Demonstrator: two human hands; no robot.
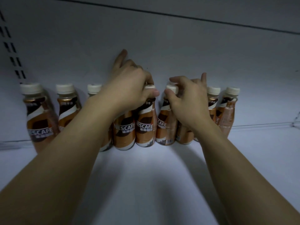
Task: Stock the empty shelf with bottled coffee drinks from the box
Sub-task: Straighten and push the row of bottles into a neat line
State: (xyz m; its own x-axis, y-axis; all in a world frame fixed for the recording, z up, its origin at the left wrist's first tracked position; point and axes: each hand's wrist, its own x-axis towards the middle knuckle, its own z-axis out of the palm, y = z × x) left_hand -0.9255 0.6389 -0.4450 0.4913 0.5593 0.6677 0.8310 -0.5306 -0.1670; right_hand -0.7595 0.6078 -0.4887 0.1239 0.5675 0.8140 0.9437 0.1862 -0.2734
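Your left hand [129, 85] curls round the neck of a coffee bottle [145, 120] at the middle of the shelf's back edge. Its thumb sits under the white cap and its index finger points up toward the back panel [178, 43]. Your right hand [183, 99] pinches the cap of the neighbouring bottle [164, 125], just beside it. To both sides, other bottles [40, 119] stand in a row along the back edge. The front of the shelf [146, 184] lies open beneath your forearms.
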